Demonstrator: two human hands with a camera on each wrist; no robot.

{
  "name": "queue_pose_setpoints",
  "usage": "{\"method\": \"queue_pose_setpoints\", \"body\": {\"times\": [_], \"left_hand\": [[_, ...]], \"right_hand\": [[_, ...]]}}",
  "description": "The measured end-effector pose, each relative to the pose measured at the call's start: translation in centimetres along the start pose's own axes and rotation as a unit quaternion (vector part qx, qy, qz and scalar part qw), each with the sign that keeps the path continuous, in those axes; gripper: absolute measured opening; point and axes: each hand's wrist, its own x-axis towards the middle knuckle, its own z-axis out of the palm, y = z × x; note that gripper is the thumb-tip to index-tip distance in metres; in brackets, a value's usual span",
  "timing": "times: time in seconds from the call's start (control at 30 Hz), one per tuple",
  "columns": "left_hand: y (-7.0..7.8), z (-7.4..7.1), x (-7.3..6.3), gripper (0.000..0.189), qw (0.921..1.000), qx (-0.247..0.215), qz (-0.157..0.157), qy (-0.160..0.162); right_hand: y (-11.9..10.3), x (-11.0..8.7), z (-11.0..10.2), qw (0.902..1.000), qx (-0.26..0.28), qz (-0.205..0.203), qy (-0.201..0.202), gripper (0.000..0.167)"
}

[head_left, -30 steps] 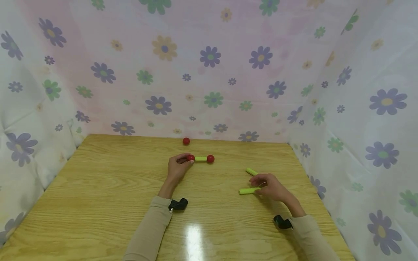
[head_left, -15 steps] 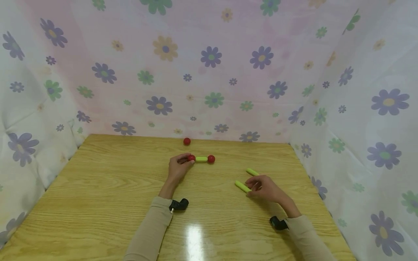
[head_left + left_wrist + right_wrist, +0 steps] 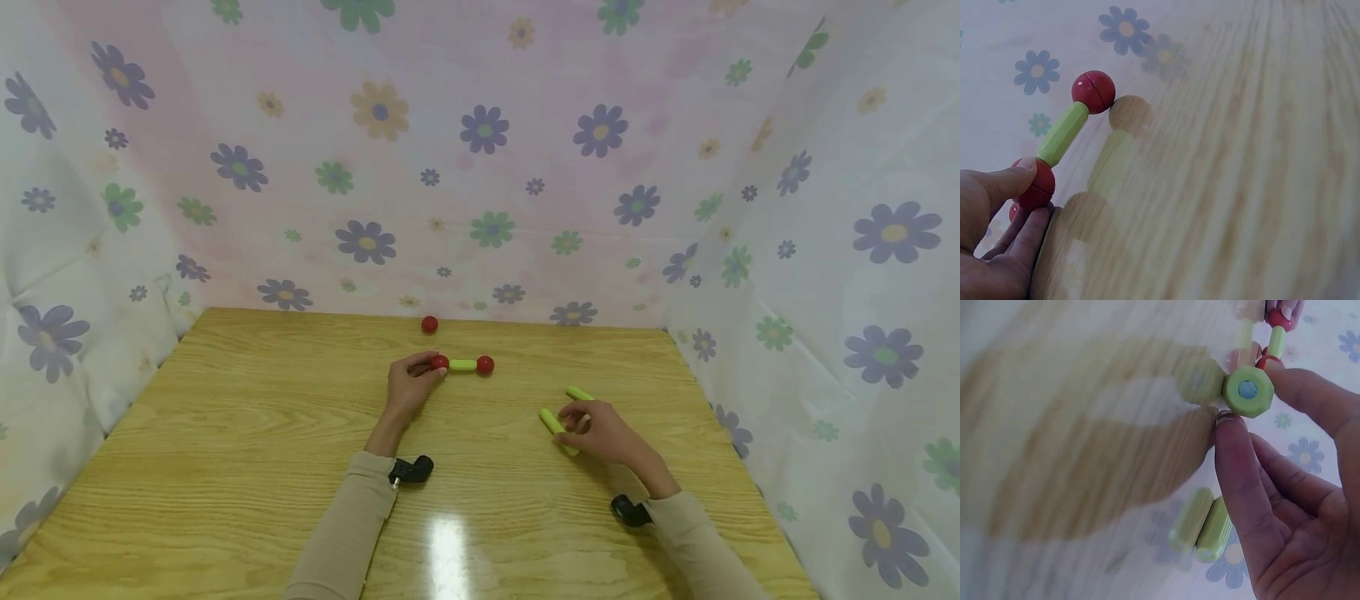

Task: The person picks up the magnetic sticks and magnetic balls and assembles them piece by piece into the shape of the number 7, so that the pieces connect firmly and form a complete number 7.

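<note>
In the head view my left hand point(image 3: 412, 385) pinches one red ball point(image 3: 1041, 187) between thumb and fingers. This ball sits at the end of a light green rod point(image 3: 1063, 134), with another red ball point(image 3: 1093, 92) on the rod's far end, like a small dumbbell. At the right, my right hand point(image 3: 603, 432) holds a second green rod point(image 3: 1263, 394) close over the tabletop between thumb and finger. Its octagonal end, with a bluish round centre, faces the right wrist camera. A third green rod point(image 3: 1215, 532) lies beside that hand, partly hidden by its fingers in the head view.
A loose red ball point(image 3: 429, 324) lies near the back edge of the glossy wooden table point(image 3: 247, 433). Flowered cloth point(image 3: 480, 200) hangs behind and at both sides. Black wrist cameras point(image 3: 412, 470) stick out from both sleeves.
My right hand has shifted slightly left, and the green rod in it has turned from lying crosswise to slanting with its far end up-left. The left hand stays still.
</note>
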Motion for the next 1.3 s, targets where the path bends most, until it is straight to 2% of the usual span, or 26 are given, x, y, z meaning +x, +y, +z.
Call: {"method": "queue_pose_setpoints", "body": {"times": [0.27, 0.5, 0.83, 1.07, 1.17, 1.3], "left_hand": [[-0.1, 0.0, 0.1, 0.035, 1.0000, 0.000, -0.001, 0.000], [0.0, 0.0, 0.1, 0.035, 1.0000, 0.002, -0.006, 0.000], [0.2, 0.0, -0.1, 0.035, 1.0000, 0.001, -0.007, -0.002], [0.2, -0.1, -0.3, 0.037, 0.9999, -0.006, -0.007, -0.007], [0.2, 0.0, -0.3, 0.037, 0.9999, -0.006, -0.007, -0.007], [0.3, 0.0, -0.2, 0.036, 0.9999, -0.006, -0.007, -0.006]], "right_hand": [[-0.5, 0.7, 0.6, 0.9999, -0.003, 0.016, -0.007, 0.035], [-1.4, 1.4, 1.5, 0.9954, 0.073, 0.054, -0.031, 0.039], [-2.4, 1.6, 2.7, 0.9866, 0.127, 0.098, -0.028, 0.041], [-3.8, 1.3, 3.5, 0.9808, 0.158, 0.104, -0.048, 0.040], [-4.1, 1.3, 4.0, 0.9789, 0.171, 0.097, -0.057, 0.045], [-4.5, 1.3, 4.6, 0.9694, 0.218, 0.091, -0.067, 0.055]]}}
